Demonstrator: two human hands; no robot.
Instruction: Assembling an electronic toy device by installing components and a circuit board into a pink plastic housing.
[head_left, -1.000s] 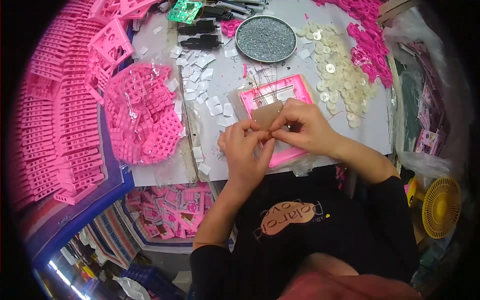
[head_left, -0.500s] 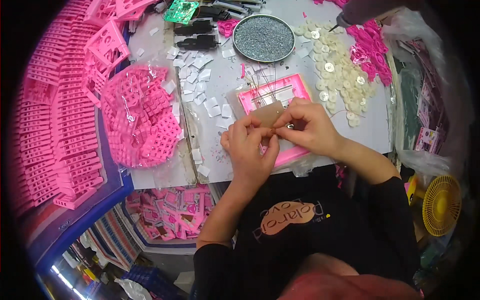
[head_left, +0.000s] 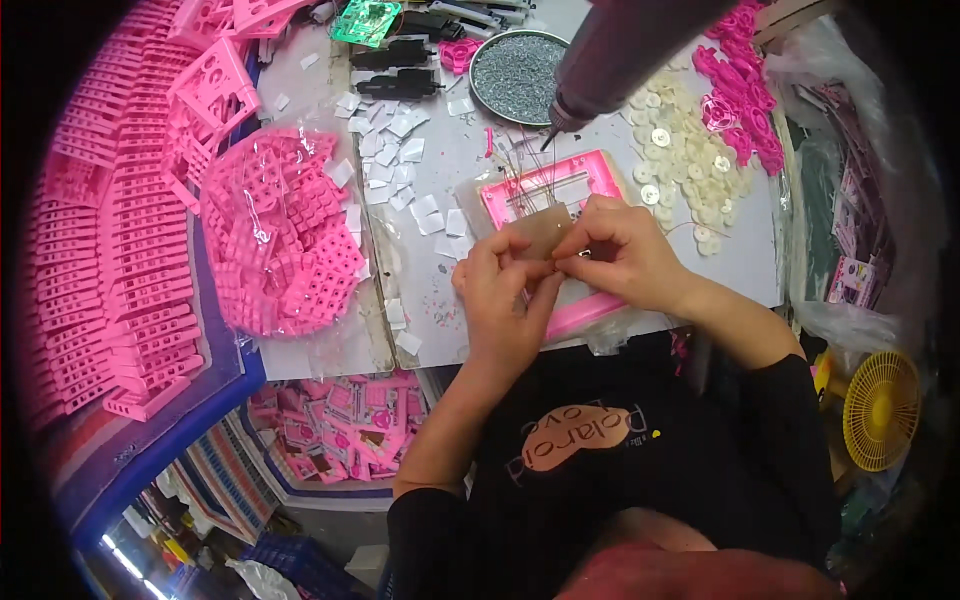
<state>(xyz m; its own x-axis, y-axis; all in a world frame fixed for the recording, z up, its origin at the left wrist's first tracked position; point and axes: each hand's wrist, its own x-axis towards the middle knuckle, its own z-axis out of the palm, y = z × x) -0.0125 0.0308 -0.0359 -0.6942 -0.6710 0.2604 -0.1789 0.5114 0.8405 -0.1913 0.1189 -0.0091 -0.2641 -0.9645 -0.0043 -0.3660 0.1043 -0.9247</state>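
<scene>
My left hand (head_left: 503,295) and my right hand (head_left: 635,258) meet over a pink plastic housing (head_left: 600,172), with thumbs and forefingers pinched close together. What sits between the fingertips is too small to make out. A brown board (head_left: 543,228) lies in front of the fingertips, over the housing, and my fingers partly cover it. Thin wires (head_left: 522,165) stick up from the board's far side. Over the far edge of the housing hangs a dark power screwdriver (head_left: 610,70), its tip pointing down near the wires; neither hand touches it.
A round tin of screws (head_left: 505,75) stands at the back. White discs (head_left: 690,165) and magenta parts (head_left: 742,85) lie right; white squares (head_left: 408,150) lie left. A bag of pink keypads (head_left: 285,240) and stacked pink housings (head_left: 120,250) flank the left. A yellow fan (head_left: 882,410) stands right.
The screwdriver has swung in from the upper right, over the screw tin and housing. Both hands keep their pinch, with a slight shift right.
</scene>
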